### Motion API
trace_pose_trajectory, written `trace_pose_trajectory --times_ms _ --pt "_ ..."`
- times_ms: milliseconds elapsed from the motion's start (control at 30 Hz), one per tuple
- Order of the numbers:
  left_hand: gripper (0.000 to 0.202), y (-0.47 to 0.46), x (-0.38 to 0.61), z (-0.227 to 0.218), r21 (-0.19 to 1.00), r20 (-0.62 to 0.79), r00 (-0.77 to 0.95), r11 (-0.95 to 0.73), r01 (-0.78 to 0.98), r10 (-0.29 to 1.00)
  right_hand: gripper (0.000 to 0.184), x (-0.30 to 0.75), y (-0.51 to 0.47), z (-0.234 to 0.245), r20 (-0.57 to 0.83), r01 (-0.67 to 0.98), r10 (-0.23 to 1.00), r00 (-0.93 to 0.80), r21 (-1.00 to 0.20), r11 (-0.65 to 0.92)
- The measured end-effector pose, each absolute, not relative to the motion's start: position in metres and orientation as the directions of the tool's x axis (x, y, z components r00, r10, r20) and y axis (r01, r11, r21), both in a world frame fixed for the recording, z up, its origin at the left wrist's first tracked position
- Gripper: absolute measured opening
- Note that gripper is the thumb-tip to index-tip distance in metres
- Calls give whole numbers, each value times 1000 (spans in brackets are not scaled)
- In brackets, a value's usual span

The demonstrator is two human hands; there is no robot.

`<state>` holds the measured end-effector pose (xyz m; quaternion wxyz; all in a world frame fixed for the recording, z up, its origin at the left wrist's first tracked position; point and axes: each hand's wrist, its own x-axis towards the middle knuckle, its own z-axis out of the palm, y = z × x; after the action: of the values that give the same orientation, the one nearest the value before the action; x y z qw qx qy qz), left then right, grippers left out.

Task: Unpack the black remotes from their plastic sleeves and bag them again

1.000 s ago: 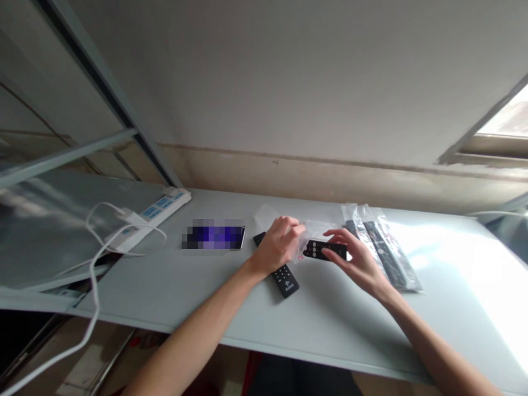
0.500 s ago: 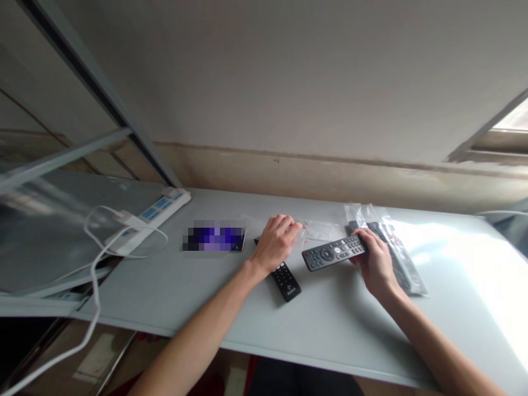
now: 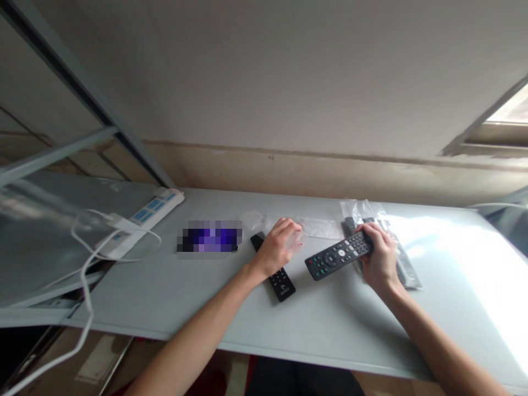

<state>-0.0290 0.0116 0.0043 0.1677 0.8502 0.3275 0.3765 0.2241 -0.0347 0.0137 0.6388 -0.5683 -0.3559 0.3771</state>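
- My right hand (image 3: 381, 258) has its fingers closed round the far end of the remote (image 3: 338, 256). The button face is up and the near end juts out toward my left, just above the surface (image 3: 198, 297).
- My left hand (image 3: 277, 248) lies curled, with the fingertips on the clear bag (image 3: 319, 227). I cannot tell whether they pinch the film or only rest on it.
- Under that left wrist lies 1 small remote (image 3: 275, 270), flat on the surface and partly hidden.
- Behind my right hand sit the bagged remotes (image 3: 406, 269), side by side in glossy plastic.
- I judge the remote light, stiff and hard-shelled, with smooth sides that could slip. The long body levers against an end grip, so a hold nearer the middle, thumb on top and fingers under, would steady it.
- The rubber buttons give under pressure, so the plain edges are the better place to squeeze.
- The bag looks thin, limp and slick. It would be best taken at its open edge, by a pinch.
- Well off to the left are a power strip (image 3: 144, 212) and its white cable (image 3: 84, 264).
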Motion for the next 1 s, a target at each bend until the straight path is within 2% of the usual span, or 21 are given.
trace_pose_trajectory --times_ms 233,467,833,933,1000 --pt "13 17 -31 3 312 548 547 -762 567 632 25 222 -35 13 -56 -142 904 424 -990 6" --pt "18 13 -35 14 56 572 594 -750 660 565 25 228 -34 11 -1 -121 879 477 -991 64" --pt "24 10 -31 17 49 473 623 -725 687 622 35 205 -47 8 82 57 921 382 -996 65" --pt "17 7 -27 18 21 470 663 -758 652 583 32 188 -60 11 105 87 958 268 -993 84" --pt "15 4 -21 17 -11 469 719 -811 585 513 32 175 -67 10 96 105 985 142 -991 82"
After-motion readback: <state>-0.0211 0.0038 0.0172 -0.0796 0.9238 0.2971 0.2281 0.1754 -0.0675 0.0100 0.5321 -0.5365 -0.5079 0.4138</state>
